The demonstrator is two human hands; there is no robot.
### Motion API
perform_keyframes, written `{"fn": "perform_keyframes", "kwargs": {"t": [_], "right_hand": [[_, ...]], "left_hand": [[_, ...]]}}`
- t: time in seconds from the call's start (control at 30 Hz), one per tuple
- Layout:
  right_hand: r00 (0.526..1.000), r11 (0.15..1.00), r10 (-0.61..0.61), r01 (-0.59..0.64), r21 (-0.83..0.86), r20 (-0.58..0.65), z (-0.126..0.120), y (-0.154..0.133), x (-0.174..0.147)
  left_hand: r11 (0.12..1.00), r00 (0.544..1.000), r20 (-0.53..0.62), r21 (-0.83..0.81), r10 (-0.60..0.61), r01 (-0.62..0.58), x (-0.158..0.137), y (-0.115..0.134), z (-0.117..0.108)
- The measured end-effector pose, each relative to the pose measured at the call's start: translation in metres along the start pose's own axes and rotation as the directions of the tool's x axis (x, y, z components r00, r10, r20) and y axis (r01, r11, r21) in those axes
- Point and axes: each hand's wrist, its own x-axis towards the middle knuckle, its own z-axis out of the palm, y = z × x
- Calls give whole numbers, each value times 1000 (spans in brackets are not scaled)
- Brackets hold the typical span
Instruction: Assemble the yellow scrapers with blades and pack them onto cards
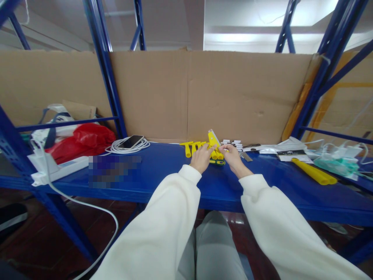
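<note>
A yellow-handled scraper-like tool (213, 138) with a pale flat face is held up over the blue shelf. My left hand (201, 157) is closed around its lower part. The fingers of my right hand (232, 157) are pinched together at its right side; anything small between them cannot be made out. Several more yellow handles (188, 150) lie behind and beside my left hand. Under the hands is a green-and-yellow handle (217, 162), partly covered. Flat metal blades (246, 156) lie just right of my right hand.
Small white-and-black packets (232, 143) lie at the back. Yellow tubes (313, 171) and a green bag (338, 165) are at right. A coiled cable (142, 146) with a phone (131, 142), a red bag (84, 138) and a power strip (70, 165) are at left. Cardboard (151, 93) stands behind.
</note>
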Motion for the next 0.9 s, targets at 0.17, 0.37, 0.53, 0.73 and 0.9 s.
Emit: {"fn": "perform_keyframes", "kwargs": {"t": [0.17,0.37,0.53,0.73,0.9], "right_hand": [[999,999,23,-22,44,-26,2,2,0],[992,987,118,-112,115,-45,5,-2,-2],[980,971,183,-168,173,-79,8,-8,-5],[980,971,180,-162,177,-90,11,-8,-6],[985,978,149,-134,158,-88,11,-3,-4]], "left_hand": [[1000,1000,0,9,6,-6,0,1,1],[1000,1000,-14,11,1,-1,0,2,2],[1000,1000,-29,7,-3,3,0,4,1],[999,999,-18,-41,-30,29,1,7,-2],[996,998,-43,-80,-35,31,1,6,1]]}}
